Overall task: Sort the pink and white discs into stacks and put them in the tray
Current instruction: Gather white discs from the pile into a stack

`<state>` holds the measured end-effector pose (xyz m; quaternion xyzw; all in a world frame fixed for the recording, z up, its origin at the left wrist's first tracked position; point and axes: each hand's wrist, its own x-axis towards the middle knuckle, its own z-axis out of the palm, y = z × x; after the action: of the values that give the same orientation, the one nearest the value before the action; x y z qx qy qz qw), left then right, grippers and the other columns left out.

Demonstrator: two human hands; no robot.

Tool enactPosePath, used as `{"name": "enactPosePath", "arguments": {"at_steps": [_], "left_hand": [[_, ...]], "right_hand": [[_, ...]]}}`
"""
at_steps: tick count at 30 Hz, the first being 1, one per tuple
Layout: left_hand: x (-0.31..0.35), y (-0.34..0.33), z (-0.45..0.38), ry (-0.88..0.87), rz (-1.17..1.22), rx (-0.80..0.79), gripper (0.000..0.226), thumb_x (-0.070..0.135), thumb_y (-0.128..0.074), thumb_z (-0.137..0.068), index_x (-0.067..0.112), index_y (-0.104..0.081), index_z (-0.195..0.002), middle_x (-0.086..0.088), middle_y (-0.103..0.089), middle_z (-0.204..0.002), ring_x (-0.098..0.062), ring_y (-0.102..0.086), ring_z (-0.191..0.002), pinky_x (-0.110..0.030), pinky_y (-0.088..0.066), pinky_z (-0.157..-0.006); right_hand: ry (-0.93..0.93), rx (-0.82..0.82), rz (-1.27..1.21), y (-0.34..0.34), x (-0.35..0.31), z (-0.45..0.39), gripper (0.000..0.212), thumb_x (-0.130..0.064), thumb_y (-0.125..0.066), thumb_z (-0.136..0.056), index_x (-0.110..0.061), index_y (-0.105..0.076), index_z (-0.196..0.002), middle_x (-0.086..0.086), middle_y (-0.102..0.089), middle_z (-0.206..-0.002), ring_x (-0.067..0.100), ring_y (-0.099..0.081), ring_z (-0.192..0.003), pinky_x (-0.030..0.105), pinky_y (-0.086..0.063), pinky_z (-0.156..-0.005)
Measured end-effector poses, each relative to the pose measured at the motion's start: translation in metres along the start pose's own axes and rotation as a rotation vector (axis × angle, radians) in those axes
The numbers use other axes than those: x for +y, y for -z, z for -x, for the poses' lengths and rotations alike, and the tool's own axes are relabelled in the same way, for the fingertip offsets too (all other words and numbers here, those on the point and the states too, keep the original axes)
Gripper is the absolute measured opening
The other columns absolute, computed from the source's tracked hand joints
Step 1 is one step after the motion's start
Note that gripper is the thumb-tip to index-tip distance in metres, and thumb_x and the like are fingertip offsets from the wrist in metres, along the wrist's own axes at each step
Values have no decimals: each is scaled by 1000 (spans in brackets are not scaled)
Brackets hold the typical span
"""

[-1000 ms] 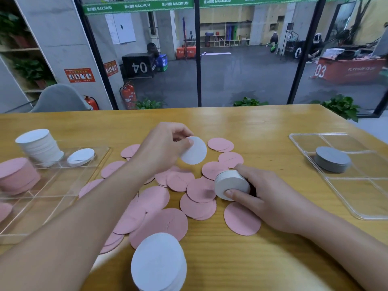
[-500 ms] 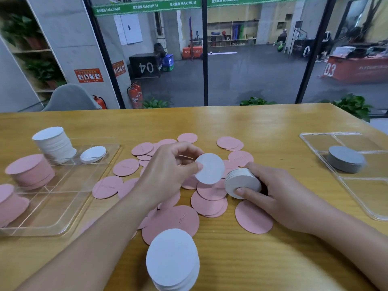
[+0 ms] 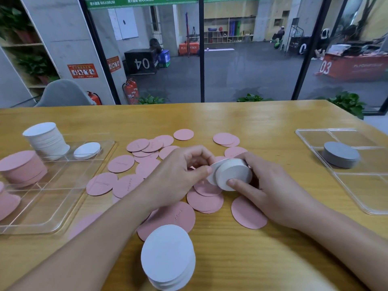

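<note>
Figure: the right hand (image 3: 270, 185) holds a short white stack (image 3: 233, 174) on edge, thumb on its near face and fingers curled round the rim, just above the scattered pink discs (image 3: 204, 201) at the centre of the worktop (image 3: 262, 131). The left hand (image 3: 180, 175) pinches a single white disc (image 3: 213, 172) between thumb and fingertips and presses it against the stack's 9 o'clock face; the disc appears tilted, not yet flush. Likely faults: because the stack is held on edge by rim pressure alone, a slackened grip or a sideways push from the incoming disc could fan it and spill white discs among the pink ones, mixing the colours; a disc seated askew would leave the stack uneven and harder to set down whole. A second white stack (image 3: 168, 257) stands at 6 o'clock near the worktop's near edge, between the forearms, where a retreating wrist or sleeve could topple it or sweep it off. The destination tray (image 3: 63, 206) lies at 9 o'clock and already carries a tall white stack (image 3: 45, 140), a low white stack (image 3: 87, 150) and pink stacks (image 3: 22, 166); the carry there crosses loose pink discs, which may slide if brushed. Open room: bare worktop at 12 o'clock beyond the discs, and a strip at 3 o'clock before the second clear tray (image 3: 357, 194) holding a grey stack (image 3: 340, 154).
</note>
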<state>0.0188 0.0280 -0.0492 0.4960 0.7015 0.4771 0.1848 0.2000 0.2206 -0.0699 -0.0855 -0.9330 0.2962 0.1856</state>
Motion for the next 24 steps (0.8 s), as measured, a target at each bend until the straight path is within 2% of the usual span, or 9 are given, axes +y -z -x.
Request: {"name": "enactPosePath", "arguments": {"at_steps": [3,6,8,9,11,14,18,21,24], "left_hand": [[0,-1,-1,-9,-15,-9,19,-1,-63,-106,15,-72,-103,-4,-77,-91,-17,-67,-72,-42,-61,-72],[-1,-1,-1,-13,-39,-16,20,-1,-61,-107,16,-71,-104,-6,-77,-92,-18,-67,-72,-42,-60,-73],[-1,-1,-1,-11,-53,-24,21,0,-59,-108,16,-71,-105,-4,-77,-93,-17,-68,-76,-41,-60,-76],[-1,-1,-1,-15,-55,-31,22,0,-58,-108,17,-72,-107,-2,-77,-95,-15,-69,-79,-38,-60,-78],[2,-2,1,-20,-53,-50,25,2,-56,-110,19,-75,-112,3,-79,-100,-15,-71,-88,-36,-62,-84],[6,-2,5,-26,-75,-75,25,10,-61,-109,28,-78,-115,6,-80,-105,-26,-74,-97,-46,-62,-88],[7,3,5,-71,-103,-118,17,25,-71,-106,34,-79,-119,4,-81,-107,-27,-75,-97,-53,-62,-90],[4,8,5,-84,-137,-106,21,38,-84,-98,38,-79,-118,5,-78,-100,-22,-71,-89,-43,-60,-84],[0,8,4,-104,-244,-43,15,36,-81,-99,39,-79,-114,9,-77,-93,-15,-69,-81,-37,-57,-76]], "right_hand": [[14,20,63,-7,0,-3,41,-48,-69,-101,-37,-50,-136,-21,-61,-117,7,-57,-102,24,-46,-83],[18,39,92,-9,1,-3,55,-48,-67,-102,-36,-43,-150,-25,-51,-139,0,-52,-115,12,-40,-95],[24,36,103,-10,-1,-3,60,-50,-65,-102,-37,-40,-154,-26,-46,-142,-2,-50,-115,12,-38,-95],[35,26,118,-11,-2,-3,55,-51,-64,-102,-38,-43,-151,-25,-47,-138,0,-51,-110,17,-41,-91],[46,9,132,-12,-5,-4,36,-51,-64,-102,-33,-53,-132,-21,-55,-119,4,-54,-97,29,-45,-81],[38,-11,105,-11,-6,-7,26,-47,-63,-103,-26,-49,-105,-15,-58,-90,12,-54,-85,36,-46,-74],[72,-25,97,-10,-7,-7,27,-43,-65,-104,-27,-45,-99,-18,-54,-85,8,-54,-83,32,-44,-69],[97,-7,107,-11,-10,-9,25,-44,-67,-103,-29,-47,-98,-20,-55,-85,4,-54,-81,28,-39,-64],[79,-17,71,-7,-11,-12,22,-47,-72,-100,-40,-51,-101,-22,-59,-87,4,-56,-79,27,-42,-65]]}}
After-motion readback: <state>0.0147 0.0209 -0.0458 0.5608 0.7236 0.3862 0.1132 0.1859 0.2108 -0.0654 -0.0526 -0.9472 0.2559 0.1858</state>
